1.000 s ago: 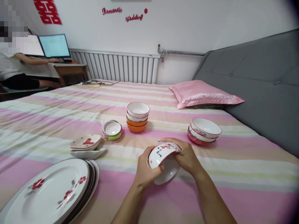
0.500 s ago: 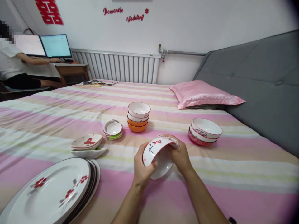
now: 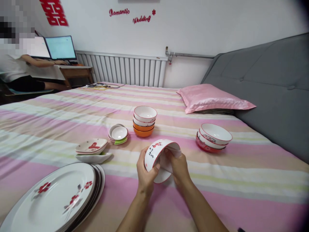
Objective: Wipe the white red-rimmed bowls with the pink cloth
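A white bowl (image 3: 154,150) with a red rim, red blossoms and dark lettering is held tilted on its side above the bed. My left hand (image 3: 145,170) grips it by its left side, thumb over the rim. In my right hand (image 3: 180,168) is a thin, pale cloth (image 3: 177,152), pressed inside the bowl near its right rim; the fingertips are partly hidden. Beyond the bowl stands a stack of white and orange bowls (image 3: 145,121). To the right sits another stack of red-rimmed bowls (image 3: 213,138).
Left of my hands lie small round dishes (image 3: 118,132), pointed dishes (image 3: 91,149) and a stack of large floral plates (image 3: 56,196). A pink pillow (image 3: 214,98) rests by the grey headboard (image 3: 267,77). Cables (image 3: 101,86) lie at the far edge. A person (image 3: 14,69) sits at a desk with monitors.
My right hand has moved with the cloth from the bowl's outer rim into its inside. The bowl has shifted slightly left and turned a little.
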Action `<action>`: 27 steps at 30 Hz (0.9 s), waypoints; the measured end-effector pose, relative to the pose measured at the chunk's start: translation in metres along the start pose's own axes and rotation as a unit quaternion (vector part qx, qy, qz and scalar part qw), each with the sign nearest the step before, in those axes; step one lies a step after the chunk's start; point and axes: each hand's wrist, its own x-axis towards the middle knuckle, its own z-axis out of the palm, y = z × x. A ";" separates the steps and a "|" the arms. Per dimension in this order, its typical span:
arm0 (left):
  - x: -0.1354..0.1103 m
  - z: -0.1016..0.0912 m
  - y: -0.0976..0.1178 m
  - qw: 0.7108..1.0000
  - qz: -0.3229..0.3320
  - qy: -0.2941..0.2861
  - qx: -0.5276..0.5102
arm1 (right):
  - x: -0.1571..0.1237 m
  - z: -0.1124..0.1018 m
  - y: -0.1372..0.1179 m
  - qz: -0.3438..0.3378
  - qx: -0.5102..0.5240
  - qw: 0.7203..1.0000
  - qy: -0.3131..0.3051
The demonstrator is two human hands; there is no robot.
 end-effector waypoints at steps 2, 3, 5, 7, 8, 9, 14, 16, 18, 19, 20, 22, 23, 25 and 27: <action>0.000 -0.001 0.000 1.000 0.005 0.003 -0.011 | -0.002 0.002 0.003 0.021 0.022 1.000 0.001; 0.000 -0.001 0.001 1.000 0.008 0.007 -0.015 | -0.002 0.003 0.003 0.030 0.032 0.999 -0.002; 0.000 -0.002 0.002 1.000 0.010 0.010 -0.021 | -0.004 0.004 0.004 0.048 0.048 0.998 -0.018; 0.000 -0.003 0.003 0.999 0.015 0.015 -0.028 | -0.005 0.005 0.004 0.074 0.062 0.994 -0.049; 0.000 -0.003 0.003 0.999 0.019 0.018 -0.032 | -0.006 0.005 0.005 0.091 0.069 0.991 -0.068; 0.000 -0.004 0.003 0.999 0.026 0.023 -0.037 | -0.007 0.006 0.005 0.109 0.077 0.987 -0.086; -0.001 -0.003 0.001 0.998 0.045 0.031 -0.020 | -0.011 0.010 0.006 0.149 0.123 0.976 -0.100; -0.001 -0.002 0.002 0.998 0.057 0.009 0.013 | -0.008 0.008 0.004 0.135 0.126 0.978 -0.096; 0.001 -0.002 0.004 0.997 0.057 -0.040 0.039 | -0.002 0.002 0.001 0.099 0.105 0.985 -0.095; 0.002 -0.002 0.006 0.995 0.053 -0.068 0.048 | 0.002 -0.002 -0.001 0.064 0.081 0.991 -0.087; 0.003 -0.002 0.007 0.993 0.048 -0.093 0.055 | 0.006 -0.008 -0.005 0.017 0.049 0.996 -0.075; 0.004 -0.003 0.010 0.988 0.041 -0.127 0.074 | 0.011 -0.020 -0.015 -0.123 -0.045 0.991 -0.038; 0.004 -0.004 0.011 0.986 0.038 -0.136 0.087 | 0.011 -0.025 -0.021 -0.201 -0.096 0.974 -0.035; 0.005 -0.005 0.014 0.980 0.030 -0.156 0.123 | 0.008 -0.033 -0.034 -0.311 -0.203 0.928 -0.042; 0.005 -0.006 0.016 0.971 0.026 -0.178 0.161 | 0.001 -0.036 -0.044 -0.397 -0.304 0.864 -0.067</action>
